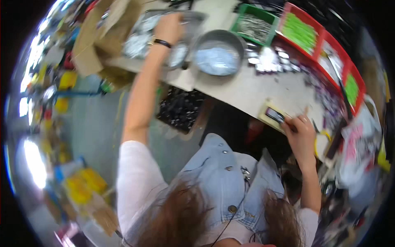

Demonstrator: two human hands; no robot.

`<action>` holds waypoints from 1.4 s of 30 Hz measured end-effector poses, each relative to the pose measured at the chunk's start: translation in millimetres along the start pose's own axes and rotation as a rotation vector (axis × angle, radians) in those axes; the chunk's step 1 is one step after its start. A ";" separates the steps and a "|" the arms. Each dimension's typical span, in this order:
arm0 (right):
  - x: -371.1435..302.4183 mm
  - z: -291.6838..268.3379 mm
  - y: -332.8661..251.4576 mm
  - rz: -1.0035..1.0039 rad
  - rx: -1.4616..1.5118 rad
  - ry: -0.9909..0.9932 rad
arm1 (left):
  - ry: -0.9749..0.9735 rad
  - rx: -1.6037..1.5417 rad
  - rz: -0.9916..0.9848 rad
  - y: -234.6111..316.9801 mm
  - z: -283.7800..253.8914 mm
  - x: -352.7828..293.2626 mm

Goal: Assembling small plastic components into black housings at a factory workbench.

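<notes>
Cluttered workroom around us, pale bench [242, 88] ahead: we seem to be at a picking step, our left hand [169, 29] over the grey tray [195, 24], its grip too blurred to tell. Our right hand [300, 128] has fingers bunched nearly closed at the cream block [271, 115] by the bench edge; we cannot tell whether they grip it. A neat pinch seems called for.

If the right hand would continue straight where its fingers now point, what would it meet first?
Most likely the dark piece on the cream-coloured block. The right hand is so close that I cannot tell whether they touch.
</notes>
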State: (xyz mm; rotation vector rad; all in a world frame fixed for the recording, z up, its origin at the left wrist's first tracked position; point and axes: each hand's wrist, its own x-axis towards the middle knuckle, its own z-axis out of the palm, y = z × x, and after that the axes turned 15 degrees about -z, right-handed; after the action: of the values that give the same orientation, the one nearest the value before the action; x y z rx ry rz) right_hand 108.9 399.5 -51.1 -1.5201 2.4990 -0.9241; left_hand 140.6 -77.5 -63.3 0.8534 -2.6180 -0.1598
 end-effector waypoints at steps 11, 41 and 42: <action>-180.9 -220.9 159.9 0.584 -0.602 0.732 | -0.187 0.349 -0.002 -3.9 57.3 57.8; 22.0 -17.5 6.8 0.192 1.239 0.456 | -0.186 -0.656 0.034 120.7 -55.2 -134.6; 29.4 -9.5 -2.5 0.160 1.168 0.426 | -0.253 -0.751 -0.046 126.0 -66.3 -142.2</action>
State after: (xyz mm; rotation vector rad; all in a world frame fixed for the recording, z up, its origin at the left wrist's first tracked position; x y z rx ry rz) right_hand 92.6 378.6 -35.0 -0.7419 1.5406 -2.2411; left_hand 203.5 108.6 -19.9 0.6365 -2.4289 -1.2353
